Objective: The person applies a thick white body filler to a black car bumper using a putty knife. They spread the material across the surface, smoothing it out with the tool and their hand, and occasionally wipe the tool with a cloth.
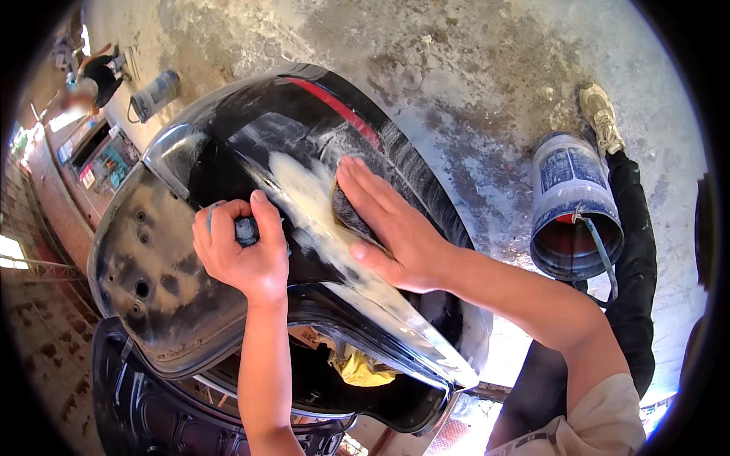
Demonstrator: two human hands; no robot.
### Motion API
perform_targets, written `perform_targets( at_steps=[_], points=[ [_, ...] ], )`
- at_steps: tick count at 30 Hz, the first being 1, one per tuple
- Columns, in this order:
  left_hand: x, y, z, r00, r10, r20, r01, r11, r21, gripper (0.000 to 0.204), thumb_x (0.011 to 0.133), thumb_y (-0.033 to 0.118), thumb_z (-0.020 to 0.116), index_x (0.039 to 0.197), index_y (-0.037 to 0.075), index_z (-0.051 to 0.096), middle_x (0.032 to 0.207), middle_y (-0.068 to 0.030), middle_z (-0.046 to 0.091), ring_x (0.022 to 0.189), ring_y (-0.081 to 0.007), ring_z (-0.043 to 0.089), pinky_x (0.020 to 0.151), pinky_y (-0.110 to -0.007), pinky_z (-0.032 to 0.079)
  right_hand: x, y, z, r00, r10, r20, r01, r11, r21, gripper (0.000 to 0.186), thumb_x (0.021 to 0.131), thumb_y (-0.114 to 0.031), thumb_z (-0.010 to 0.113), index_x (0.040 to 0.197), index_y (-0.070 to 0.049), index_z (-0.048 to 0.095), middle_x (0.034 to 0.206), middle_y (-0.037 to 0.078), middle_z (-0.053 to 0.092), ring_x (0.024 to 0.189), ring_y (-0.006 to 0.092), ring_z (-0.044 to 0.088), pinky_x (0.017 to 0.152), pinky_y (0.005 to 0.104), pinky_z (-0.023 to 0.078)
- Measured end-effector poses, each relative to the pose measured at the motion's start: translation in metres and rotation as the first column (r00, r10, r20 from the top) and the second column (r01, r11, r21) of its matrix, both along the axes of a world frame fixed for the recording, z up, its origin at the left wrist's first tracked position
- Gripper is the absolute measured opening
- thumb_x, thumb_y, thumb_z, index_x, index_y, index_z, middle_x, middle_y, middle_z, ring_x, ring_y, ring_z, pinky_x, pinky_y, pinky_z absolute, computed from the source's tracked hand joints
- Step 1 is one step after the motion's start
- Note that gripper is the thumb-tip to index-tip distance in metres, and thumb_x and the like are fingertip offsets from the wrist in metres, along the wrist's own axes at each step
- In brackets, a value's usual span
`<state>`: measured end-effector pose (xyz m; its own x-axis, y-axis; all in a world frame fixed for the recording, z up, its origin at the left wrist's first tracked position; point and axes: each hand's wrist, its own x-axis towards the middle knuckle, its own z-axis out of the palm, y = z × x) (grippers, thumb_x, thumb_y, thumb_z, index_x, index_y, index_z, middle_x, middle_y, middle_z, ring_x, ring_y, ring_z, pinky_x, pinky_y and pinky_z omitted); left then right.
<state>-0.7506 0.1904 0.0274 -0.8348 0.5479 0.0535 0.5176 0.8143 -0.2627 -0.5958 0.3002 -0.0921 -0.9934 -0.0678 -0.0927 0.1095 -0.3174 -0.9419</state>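
Note:
In front of me is a black car body panel with a red strip and a long patch of cream filler, dusty and scuffed around it. My right hand lies over a dark piece of sandpaper, pressing it on the edge of the filler with fingers straight and thumb apart. My left hand is closed around a wadded blue-grey cloth above the panel, left of the filler. Most of the cloth is hidden by the fingers.
A bucket with a hose-like piece in it lies beside a black-trousered leg and pale shoe. Another bucket and a person are at far left. Yellow material shows inside the body opening.

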Motion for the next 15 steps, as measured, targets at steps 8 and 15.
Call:
perform_targets(
  at_steps=[8, 15],
  points=[
    [-0.003, 0.001, -0.001, 0.999, -0.031, -0.016, 0.031, 0.999, 0.028, 0.022, 0.087, 0.013, 0.076, 0.077, 0.005, 0.058, 0.078, -0.0059, 0.057, 0.074, -0.0261, 0.056, 0.07, -0.038, 0.046, 0.042, 0.009, 0.018, 0.982, 0.187, -0.019, -0.187, 0.982, -0.003, 0.094, 0.093, -0.044, 0.064, 0.16, 0.003, 0.018, 0.167, 0.025, 0.016, 0.155, 0.0408, 0.016, 0.125, 0.0491, 0.019],
    [-0.001, 0.001, -0.001, 1.0, -0.009, -0.016, 0.009, 1.0, 0.005, 0.021, 0.087, 0.011, 0.075, 0.077, 0.004, 0.058, 0.077, -0.006, 0.057, 0.074, -0.0258, 0.056, 0.071, -0.037, 0.046, 0.022, 0.002, 0.003, 0.997, 0.081, 0.014, -0.081, 0.997, 0.009, 0.084, 0.099, -0.041, 0.054, 0.16, 0.004, 0.017, 0.166, 0.027, 0.017, 0.155, 0.0407, 0.017, 0.126, 0.0478, 0.018]
  ],
)
